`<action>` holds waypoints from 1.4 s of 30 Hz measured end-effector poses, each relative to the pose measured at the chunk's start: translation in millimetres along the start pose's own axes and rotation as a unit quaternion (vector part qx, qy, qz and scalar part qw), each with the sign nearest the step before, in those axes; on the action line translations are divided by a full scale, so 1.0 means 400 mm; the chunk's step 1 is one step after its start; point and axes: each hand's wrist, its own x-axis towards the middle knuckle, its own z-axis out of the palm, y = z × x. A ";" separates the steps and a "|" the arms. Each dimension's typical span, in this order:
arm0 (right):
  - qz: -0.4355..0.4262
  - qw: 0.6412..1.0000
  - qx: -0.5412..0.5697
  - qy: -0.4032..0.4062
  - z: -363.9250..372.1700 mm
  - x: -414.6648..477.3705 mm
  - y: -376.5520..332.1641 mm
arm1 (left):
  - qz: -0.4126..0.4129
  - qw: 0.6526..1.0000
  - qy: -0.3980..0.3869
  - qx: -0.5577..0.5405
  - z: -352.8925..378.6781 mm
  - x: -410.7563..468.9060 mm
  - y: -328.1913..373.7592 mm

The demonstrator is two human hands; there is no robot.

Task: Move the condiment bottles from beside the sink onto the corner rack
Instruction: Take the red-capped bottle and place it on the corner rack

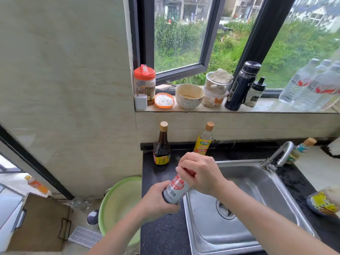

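A soy sauce bottle (pixel 176 190) with a grey and red label is held tilted over the black counter (pixel 161 234), left of the steel sink (pixel 244 208). My left hand (pixel 158 201) grips its base. My right hand (pixel 200 173) covers its cap and neck. A dark sauce bottle (pixel 162 147) and a yellow-labelled bottle (pixel 203 139) stand upright against the back wall behind my hands. Another bottle (pixel 299 150) with a tan cap stands behind the tap (pixel 279 155). No corner rack is in view.
The window sill (pixel 235 108) holds a red-lidded jar (pixel 144 82), a bowl (pixel 189 96), a black flask (pixel 241 87) and water bottles (pixel 312 87). A green basin (pixel 119 205) sits on the floor to the left. A plate with a packet (pixel 323 203) lies at right.
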 end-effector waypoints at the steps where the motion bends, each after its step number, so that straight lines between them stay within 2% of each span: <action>1: 0.023 0.999 -0.021 -0.017 -0.009 -0.003 -0.001 | 0.001 1.000 0.004 0.005 0.014 0.000 0.005; 3: 0.122 0.987 -0.083 -0.067 -0.024 -0.001 -0.012 | 0.000 0.999 0.038 0.027 0.046 -0.002 0.017; 5: 0.240 0.954 -0.129 -0.125 -0.034 0.003 -0.016 | 0.002 0.996 0.075 0.047 0.082 -0.004 0.027; 7: 0.315 0.922 -0.146 -0.173 -0.047 0.013 -0.012 | -0.001 0.994 0.093 0.055 0.114 -0.008 0.034; 10: 0.346 0.901 -0.141 -0.222 -0.057 0.007 0.001 | -0.009 0.994 0.098 0.054 0.151 -0.018 0.045; 12: 0.323 0.910 -0.125 -0.229 -0.056 -0.016 0.003 | -0.014 0.995 0.091 0.037 0.164 -0.027 0.047; 13: 0.297 0.927 -0.101 -0.204 -0.055 -0.036 0.003 | -0.016 0.996 0.089 0.022 0.166 -0.030 0.045; 15: 0.220 0.971 -0.021 -0.094 -0.058 -0.086 -0.001 | -0.020 0.998 0.065 -0.015 0.157 -0.036 0.043; 18: 0.124 0.991 0.033 0.030 -0.070 -0.145 -0.002 | 0.000 1.000 -0.017 -0.020 0.137 -0.041 0.059; 21: 0.126 0.991 0.009 0.040 -0.082 -0.175 -0.013 | 0.020 0.995 -0.097 -0.013 0.132 -0.049 0.075; 23: 0.161 0.986 -0.027 0.040 -0.086 -0.189 -0.034 | 0.021 0.993 -0.114 -0.002 0.136 -0.055 0.071; 27: 0.317 0.943 -0.097 0.022 -0.086 -0.222 -0.093 | 0.032 0.994 -0.094 0.034 0.159 -0.074 0.046; 30: 0.434 0.893 -0.123 -0.003 -0.096 -0.253 -0.137 | 0.039 0.993 -0.093 0.069 0.195 -0.103 0.018; 33: 0.491 0.864 -0.104 -0.023 -0.117 -0.321 -0.174 | 0.050 0.989 -0.126 0.058 0.242 -0.138 0.004; 36: 0.501 0.859 0.052 0.089 -0.157 -0.413 -0.207 | 0.056 0.981 -0.183 0.023 0.282 -0.158 0.027; 39: 0.548 0.801 0.179 0.164 -0.201 -0.515 -0.235 | 0.058 0.968 -0.244 0.009 0.332 -0.160 0.062; 42: 0.566 0.756 0.230 0.234 -0.232 -0.618 -0.252 | 0.080 0.953 -0.290 0.030 0.411 -0.162 0.092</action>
